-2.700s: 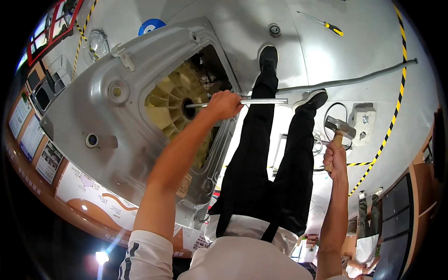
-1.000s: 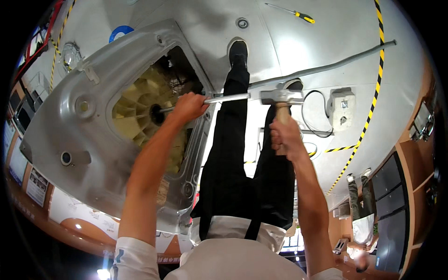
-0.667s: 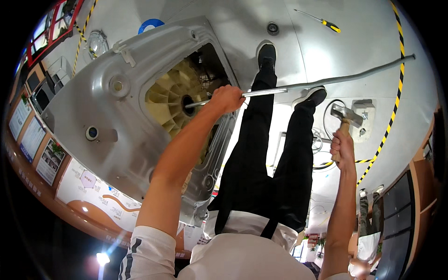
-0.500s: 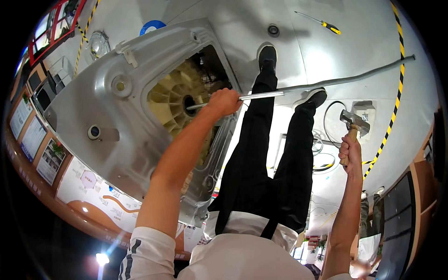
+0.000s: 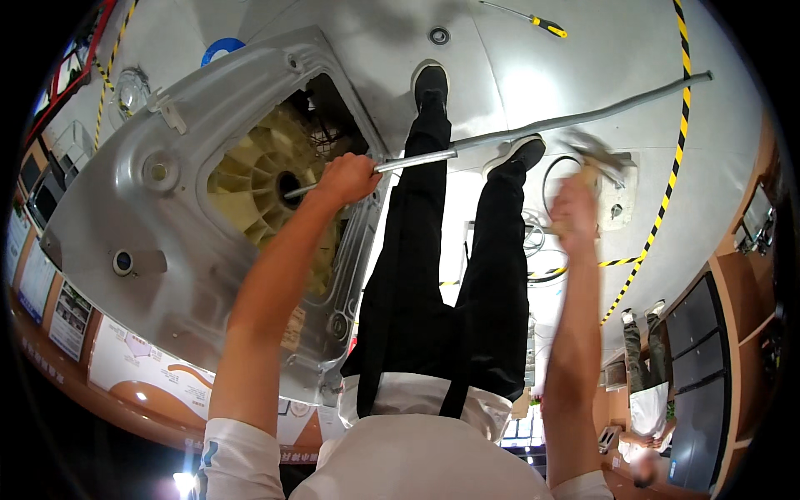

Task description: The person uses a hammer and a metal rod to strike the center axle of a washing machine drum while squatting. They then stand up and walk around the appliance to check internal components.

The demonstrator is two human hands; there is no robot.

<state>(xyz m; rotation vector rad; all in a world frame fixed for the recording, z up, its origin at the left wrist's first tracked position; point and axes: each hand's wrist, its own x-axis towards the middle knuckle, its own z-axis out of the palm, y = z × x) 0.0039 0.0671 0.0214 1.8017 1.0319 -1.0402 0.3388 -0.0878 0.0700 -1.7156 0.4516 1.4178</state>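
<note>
A large grey metal washing-machine casing (image 5: 92, 225) lies on its side at the left. Through its opening shows a ribbed, yellowish plastic tub (image 5: 242, 179) with a dark round hub at its middle. My left hand (image 5: 348, 178) is closed round a metal rod (image 5: 425, 158), whose far-left end reaches into or against the hub. The rod's other end points right, past my thigh. My right hand (image 5: 575, 208), blurred by motion, grips a hammer (image 5: 602, 158) by its wooden handle. Its metal head is held up to the right, apart from the rod.
A grey hose (image 5: 600, 112) stretches across the floor beyond my shoes. Farther off lie a round bearing-like ring (image 5: 438, 36) and a yellow-black screwdriver (image 5: 548, 27). Striped tape (image 5: 679, 150) marks the floor at right. Another person (image 5: 648, 408) is at the lower right.
The hammer and my right hand have moved away from me and slightly left, and are now blurred. My left hand keeps the rod at the hub. The whole view has shifted.
</note>
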